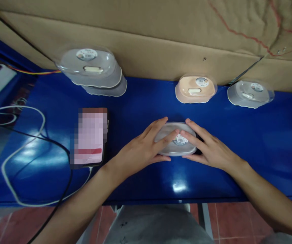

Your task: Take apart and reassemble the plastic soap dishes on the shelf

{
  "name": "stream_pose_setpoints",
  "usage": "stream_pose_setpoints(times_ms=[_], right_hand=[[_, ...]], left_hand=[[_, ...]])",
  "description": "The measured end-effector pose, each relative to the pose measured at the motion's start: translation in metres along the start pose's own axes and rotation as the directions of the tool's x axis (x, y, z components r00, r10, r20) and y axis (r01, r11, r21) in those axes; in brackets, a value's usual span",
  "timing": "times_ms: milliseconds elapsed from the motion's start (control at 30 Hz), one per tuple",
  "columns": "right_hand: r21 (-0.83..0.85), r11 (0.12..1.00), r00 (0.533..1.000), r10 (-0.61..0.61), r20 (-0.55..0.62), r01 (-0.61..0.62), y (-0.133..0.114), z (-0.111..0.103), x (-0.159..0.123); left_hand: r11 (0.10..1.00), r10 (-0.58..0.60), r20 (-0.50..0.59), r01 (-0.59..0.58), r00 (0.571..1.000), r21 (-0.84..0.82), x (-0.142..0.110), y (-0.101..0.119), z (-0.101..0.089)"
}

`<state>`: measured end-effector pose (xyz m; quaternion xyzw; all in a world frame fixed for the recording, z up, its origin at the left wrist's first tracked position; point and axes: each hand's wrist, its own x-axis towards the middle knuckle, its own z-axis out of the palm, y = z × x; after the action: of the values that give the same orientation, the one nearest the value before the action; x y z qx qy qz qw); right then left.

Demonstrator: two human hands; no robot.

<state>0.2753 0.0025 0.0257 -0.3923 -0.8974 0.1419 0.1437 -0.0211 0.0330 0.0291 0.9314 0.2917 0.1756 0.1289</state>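
Near the front middle of the blue table, a small oval grey container [166, 147] with a clear lid and a round label sits between my two hands. My left hand [148, 144] grips its left side, with one finger laid across the top near the label. On the opposite side my right hand [207, 145] holds the right end, one fingertip also resting on top. Both hands have their fingers curved around the container's rim. The fingers and label cover part of the lid.
At the back left stand stacked grey containers [105, 76] with clear lids. A peach container [184, 96] and another grey container [240, 96] are at the back right. Left of my hands lies a phone [90, 135] with a white cable [3, 166]. Brown cardboard [146, 51] walls the back.
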Motion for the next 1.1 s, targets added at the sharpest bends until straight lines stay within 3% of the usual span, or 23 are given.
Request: stream_pose_setpoints(times_ms=[200,367,600,833,1100], right_hand=[[-0.068,0.996,0.997,-0.067,-0.026,0.065,0.0,0.003,0.0],[0.007,0.998,0.997,-0.063,-0.052,0.063,0.001,0.004,0.004],[0.026,0.995,0.992,-0.094,-0.083,0.097,0.003,0.006,0.005],[-0.017,0.989,0.982,-0.146,-0.121,0.145,0.004,0.009,0.003],[0.075,0.993,0.992,-0.078,-0.098,0.086,0.003,0.011,0.005]], left_hand=[[0.999,-0.031,-0.037,0.032,0.999,0.029,0.0,0.003,0.006],[0.994,-0.074,-0.026,0.072,0.997,-0.084,-0.002,0.005,0.008],[0.994,-0.008,-0.106,-0.004,0.994,-0.112,-0.005,-0.004,0.016],[0.992,-0.013,-0.113,-0.001,0.994,-0.125,-0.007,-0.004,0.019],[0.957,-0.118,-0.086,0.09,0.989,-0.276,-0.007,-0.003,0.02]])
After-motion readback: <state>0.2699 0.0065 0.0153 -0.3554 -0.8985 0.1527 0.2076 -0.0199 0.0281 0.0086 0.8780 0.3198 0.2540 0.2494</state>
